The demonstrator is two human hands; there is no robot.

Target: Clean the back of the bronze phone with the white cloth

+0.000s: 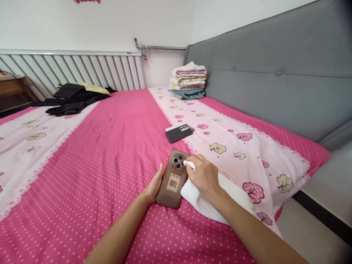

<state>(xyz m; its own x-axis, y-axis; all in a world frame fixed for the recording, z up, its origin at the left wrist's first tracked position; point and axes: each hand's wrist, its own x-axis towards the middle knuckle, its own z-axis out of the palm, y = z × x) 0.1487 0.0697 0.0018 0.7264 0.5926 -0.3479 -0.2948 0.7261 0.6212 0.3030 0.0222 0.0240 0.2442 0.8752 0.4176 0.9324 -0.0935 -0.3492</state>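
Observation:
A brown smartphone (172, 179) with a round camera module and a printed label on its back sits back side up in front of me. My left hand (154, 187) grips it by its left edge, thumb along the side and the other fingers hidden. My right hand (204, 173) pinches a corner of a white cloth (233, 194). That twisted tip touches the right side of the camera module, while the rest of the cloth spreads under my right wrist on the bed.
Just beyond lies a dark phone (178, 133) on top of a pale flat item. Folded linens (189, 79) are stacked by the grey headboard (264, 66). Dark clothes (74, 97) lie at the far left near the radiator (90, 71). A pink patterned sheet (110, 146) covers the bed.

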